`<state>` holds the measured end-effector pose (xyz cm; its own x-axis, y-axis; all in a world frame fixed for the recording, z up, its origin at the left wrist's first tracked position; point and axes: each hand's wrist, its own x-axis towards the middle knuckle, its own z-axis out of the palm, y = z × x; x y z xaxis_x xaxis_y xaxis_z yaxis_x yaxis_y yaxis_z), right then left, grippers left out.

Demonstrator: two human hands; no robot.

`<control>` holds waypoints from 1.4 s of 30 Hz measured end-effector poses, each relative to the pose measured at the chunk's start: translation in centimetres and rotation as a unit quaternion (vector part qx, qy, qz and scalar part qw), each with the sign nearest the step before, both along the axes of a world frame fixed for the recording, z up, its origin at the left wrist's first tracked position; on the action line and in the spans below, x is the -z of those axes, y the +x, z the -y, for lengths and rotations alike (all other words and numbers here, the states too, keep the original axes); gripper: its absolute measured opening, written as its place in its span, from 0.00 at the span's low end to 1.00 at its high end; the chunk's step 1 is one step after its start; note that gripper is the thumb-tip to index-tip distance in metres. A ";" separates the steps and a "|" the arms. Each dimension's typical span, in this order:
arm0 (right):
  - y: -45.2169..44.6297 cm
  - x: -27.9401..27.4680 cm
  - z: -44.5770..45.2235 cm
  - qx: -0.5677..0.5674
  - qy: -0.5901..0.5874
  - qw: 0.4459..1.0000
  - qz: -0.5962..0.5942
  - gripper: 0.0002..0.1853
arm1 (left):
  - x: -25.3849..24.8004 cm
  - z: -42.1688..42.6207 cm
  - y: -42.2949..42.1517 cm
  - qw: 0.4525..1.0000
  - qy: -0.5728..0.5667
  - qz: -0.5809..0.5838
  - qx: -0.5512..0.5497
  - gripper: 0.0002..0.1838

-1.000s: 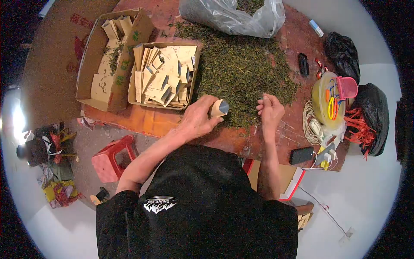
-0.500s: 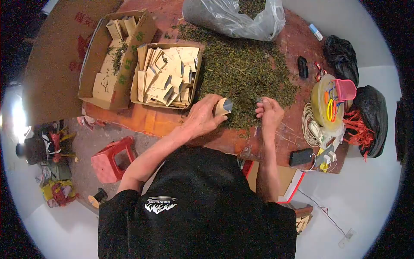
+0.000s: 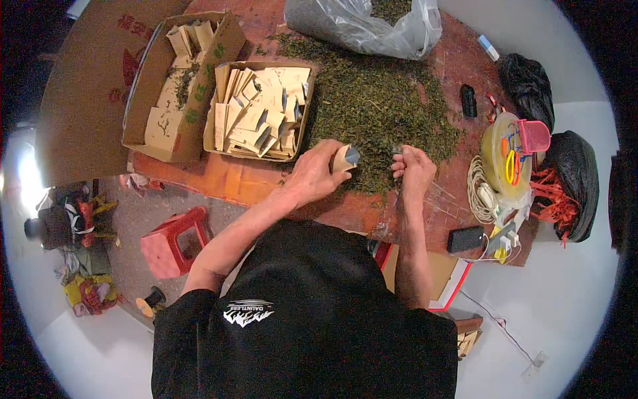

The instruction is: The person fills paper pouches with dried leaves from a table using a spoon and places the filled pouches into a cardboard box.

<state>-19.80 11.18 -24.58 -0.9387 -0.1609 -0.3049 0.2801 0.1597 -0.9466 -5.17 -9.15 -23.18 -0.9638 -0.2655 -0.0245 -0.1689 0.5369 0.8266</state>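
Observation:
My left hand is wrapped round a small tan paper packet, whose grey-blue lined mouth is open and faces up and right. To the right, my right hand is closed in a pinch at the lower right edge of a wide layer of dried green leaves. Something small and greyish shows at its fingertips, too small to make out. Left of the leaves, a shallow cardboard box holds several similar packets, many with open mouths.
A longer carton with packets and loose leaf stands at the left. Behind the leaves lies a clear plastic bag. On the right are a yellow-lidded tub, coiled cord, a phone and black bags.
The pinched fingers of my right hand have shifted slightly left, toward the packet. My left hand still holds the packet, its mouth tilted a little differently.

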 end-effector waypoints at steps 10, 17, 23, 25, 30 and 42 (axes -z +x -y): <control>0.1 -0.1 0.0 0.005 -0.002 1.000 0.012 0.12 | 0.4 0.1 -0.3 1.000 -0.004 0.007 -0.007 0.30; 0.2 -1.2 0.0 -0.005 -0.005 1.000 0.001 0.12 | 0.6 0.1 -0.7 1.000 -0.002 0.027 -0.002 0.29; 1.1 -4.1 1.0 -0.020 -0.013 1.000 0.002 0.12 | 0.8 0.2 -0.9 0.999 -0.016 0.034 -0.003 0.30; 1.4 -4.9 1.3 -0.032 -0.019 0.999 0.001 0.12 | 0.8 0.0 -1.0 0.999 -0.022 0.029 -0.019 0.31; 2.6 -6.5 2.0 -0.058 -0.021 0.998 -0.014 0.11 | 0.9 -0.2 -1.1 0.999 -0.024 0.024 -0.028 0.31; 4.6 -6.4 3.8 -0.128 0.096 0.980 -0.115 0.10 | 0.4 -0.4 -1.2 0.998 -0.020 0.047 -0.028 0.31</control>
<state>-15.18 7.42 -18.17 -0.9222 -0.3611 -0.1386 -0.0092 0.3789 -0.9254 -6.38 -8.74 -23.54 -0.9415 -0.3212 -0.1024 -0.2753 0.5571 0.7835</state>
